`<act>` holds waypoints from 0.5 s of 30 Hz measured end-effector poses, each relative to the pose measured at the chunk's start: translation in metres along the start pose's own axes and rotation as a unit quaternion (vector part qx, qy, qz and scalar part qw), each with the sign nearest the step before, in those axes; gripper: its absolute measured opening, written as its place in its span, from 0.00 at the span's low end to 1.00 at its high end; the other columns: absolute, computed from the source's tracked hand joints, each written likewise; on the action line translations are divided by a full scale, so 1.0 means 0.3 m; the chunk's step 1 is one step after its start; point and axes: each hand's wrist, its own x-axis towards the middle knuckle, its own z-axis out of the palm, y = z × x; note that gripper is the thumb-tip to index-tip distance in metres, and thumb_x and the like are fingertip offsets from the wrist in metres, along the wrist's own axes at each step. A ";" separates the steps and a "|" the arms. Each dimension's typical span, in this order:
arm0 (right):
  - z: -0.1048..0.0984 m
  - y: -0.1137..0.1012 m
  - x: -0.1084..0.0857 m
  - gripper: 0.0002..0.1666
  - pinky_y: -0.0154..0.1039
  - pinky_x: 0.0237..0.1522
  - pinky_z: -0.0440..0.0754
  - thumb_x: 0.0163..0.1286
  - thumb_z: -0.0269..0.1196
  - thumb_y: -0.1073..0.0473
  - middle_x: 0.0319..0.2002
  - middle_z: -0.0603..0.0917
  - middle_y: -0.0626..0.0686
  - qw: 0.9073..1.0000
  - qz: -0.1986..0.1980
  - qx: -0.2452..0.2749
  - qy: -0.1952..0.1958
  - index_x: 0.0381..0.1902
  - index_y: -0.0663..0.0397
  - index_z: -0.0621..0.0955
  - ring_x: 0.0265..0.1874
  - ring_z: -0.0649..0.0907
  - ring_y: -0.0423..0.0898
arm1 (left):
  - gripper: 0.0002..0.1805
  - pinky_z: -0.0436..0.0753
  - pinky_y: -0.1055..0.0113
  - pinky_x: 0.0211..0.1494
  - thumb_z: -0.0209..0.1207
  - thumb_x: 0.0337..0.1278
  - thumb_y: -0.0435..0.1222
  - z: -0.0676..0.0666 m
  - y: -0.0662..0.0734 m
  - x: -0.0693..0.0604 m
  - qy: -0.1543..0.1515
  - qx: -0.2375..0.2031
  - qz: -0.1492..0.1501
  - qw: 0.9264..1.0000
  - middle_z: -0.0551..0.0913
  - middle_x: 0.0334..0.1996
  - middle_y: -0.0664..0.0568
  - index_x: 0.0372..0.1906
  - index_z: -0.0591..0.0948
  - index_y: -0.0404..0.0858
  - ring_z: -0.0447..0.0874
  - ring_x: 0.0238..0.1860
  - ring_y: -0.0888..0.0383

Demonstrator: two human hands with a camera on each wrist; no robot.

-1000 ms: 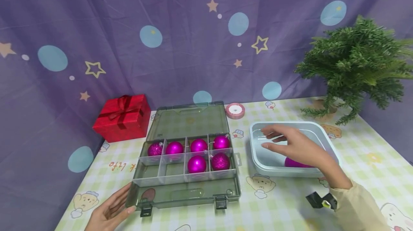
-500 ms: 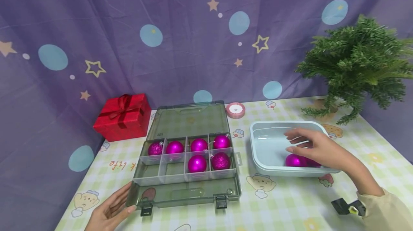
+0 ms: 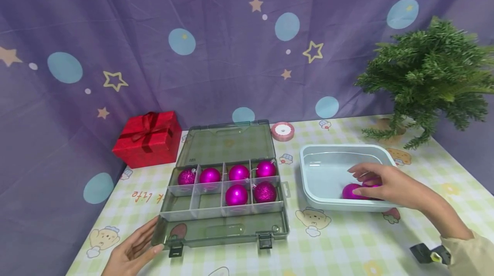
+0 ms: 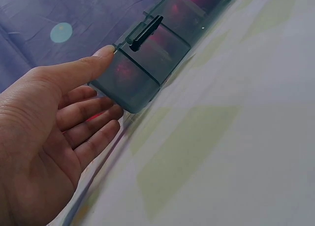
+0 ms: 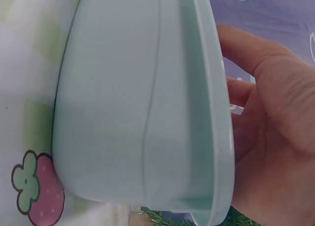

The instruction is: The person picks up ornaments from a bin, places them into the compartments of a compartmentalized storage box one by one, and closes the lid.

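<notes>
Head view: the right hand [image 3: 391,185] has just come down into the pale blue tub [image 3: 328,204], its thumb now beside the front ball [image 3: 349,192] and its fingers arched over the rear ball [image 3: 371,182]. To my eye that takes the work from hovering over the balls to reaching in among them. The hand is part-open, with a clear gap between thumb and fingertips; whether it has hold of the rear ball I can't tell, since the tub's wall hides the fingertips from the right wrist camera.

At the other end, the left hand [image 3: 129,253] is loosely spread, thumb touching the corner of the divided box [image 3: 216,229], fingers along its end, with no tight grip showing. The box lies open on the bench [image 3: 339,246], with 6 purple balls [image 3: 236,195] in it: 4 across the back row, 2 in the right half of the row in front.

Set against 1 second ago, the right hand is lower and farther right; it was over the tub's middle then, hiding most of these 2 balls. The left hand and the 6 boxed balls look unchanged.
</notes>
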 end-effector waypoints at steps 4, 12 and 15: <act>-0.002 0.005 0.003 0.25 0.36 0.47 0.86 0.68 0.73 0.61 0.51 0.86 0.55 1.000 -0.008 -0.002 -0.022 0.60 0.64 0.80 0.47 0.86 0.43 | 0.48 0.77 0.79 0.56 0.69 0.61 0.58 0.001 0.003 -0.001 0.002 0.004 0.006 1.000 0.69 0.74 0.42 0.79 0.65 0.41 0.68 0.72 0.44; -0.015 -0.006 0.023 0.30 0.36 0.48 0.87 0.69 0.72 0.58 0.48 0.85 0.52 0.996 -0.001 0.012 -0.093 0.62 0.70 0.78 0.48 0.85 0.47 | 0.48 0.81 0.71 0.60 0.70 0.61 0.57 -0.001 -0.002 -0.003 0.005 0.017 0.009 1.000 0.70 0.73 0.41 0.79 0.65 0.39 0.70 0.71 0.44; -0.017 -0.013 0.032 0.31 0.40 0.49 0.87 0.68 0.73 0.57 0.49 0.86 0.53 0.994 0.010 0.006 -0.110 0.63 0.69 0.78 0.50 0.85 0.54 | 0.48 0.81 0.70 0.60 0.70 0.62 0.55 0.000 -0.004 -0.003 0.004 0.015 0.008 1.000 0.70 0.73 0.40 0.79 0.65 0.38 0.70 0.71 0.42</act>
